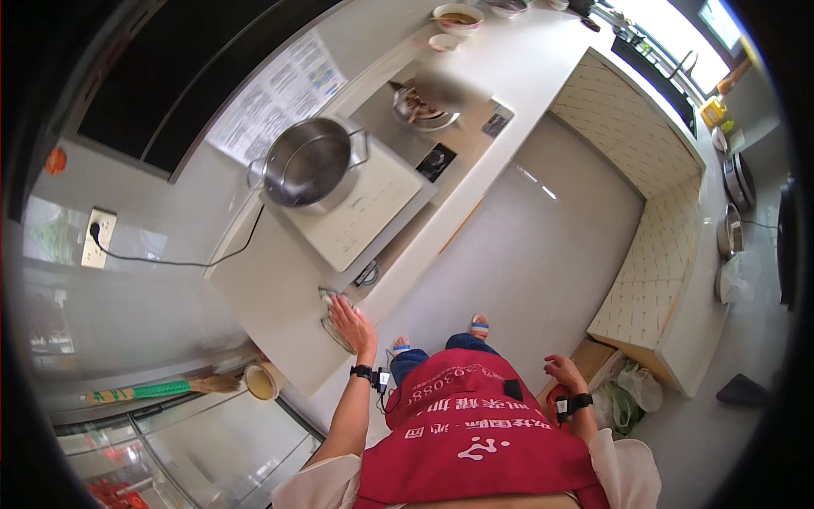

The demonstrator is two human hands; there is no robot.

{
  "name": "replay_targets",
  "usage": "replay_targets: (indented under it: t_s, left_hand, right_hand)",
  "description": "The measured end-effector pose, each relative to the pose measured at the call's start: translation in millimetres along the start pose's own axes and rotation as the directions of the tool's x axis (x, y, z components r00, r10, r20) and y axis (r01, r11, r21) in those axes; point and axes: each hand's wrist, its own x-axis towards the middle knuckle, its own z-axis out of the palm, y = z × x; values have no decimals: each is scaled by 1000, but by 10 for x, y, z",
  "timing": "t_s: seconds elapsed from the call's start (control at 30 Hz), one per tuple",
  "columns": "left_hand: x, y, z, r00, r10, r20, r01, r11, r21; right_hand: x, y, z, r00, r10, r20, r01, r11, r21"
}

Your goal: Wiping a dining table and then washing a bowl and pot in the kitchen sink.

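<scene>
My left hand (352, 327) lies flat on a patterned cloth (337, 334), pressing it to the pale counter (273, 305) near the front edge. Parts of the cloth show on either side of the fingers; the rest is hidden under the palm. Just beyond it stands a white induction cooktop (362, 223) bearing a large two-handled steel pot (311, 167). The pot's inside looks dark and shiny. My right hand (566, 373) hangs at my right side, fingers loosely bent, with nothing visible in it.
A black power cord (172, 262) runs to a wall socket (98, 237). Farther along, a pan (423, 111) with food sits on a gas hob, near bowls (458, 19). To the left are a broom (159, 389) and a bin (262, 382). Plastic bags (626, 394) lie low at right.
</scene>
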Motion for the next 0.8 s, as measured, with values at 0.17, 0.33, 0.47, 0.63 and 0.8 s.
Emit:
replay_targets:
  t_s: [0.17,0.33,0.47,0.63,0.8]
  left_hand:
    - [-177,566,62,992,-115,51,120,987,-106]
    - [-226,846,192,977,-209,41,212,973,-95]
    - [-274,1035,371,961,-267,69,269,963,-24]
    - [-78,1619,318,980,-88,179,112,986,-126]
    - [893,2578,308,890,364,276,-222,873,-435]
  right_hand:
    - [54,438,-791,994,-7,-110,5,1000,-13]
    - [385,861,-1201,975,-16,-220,-7,995,-102]
    - [584,781,-1404,988,18,-155,-7,998,70]
    - [983,806,-1688,994,31,-100,-22,995,92]
    - [1281,622,-2207,991,121,-65,-113,987,117]
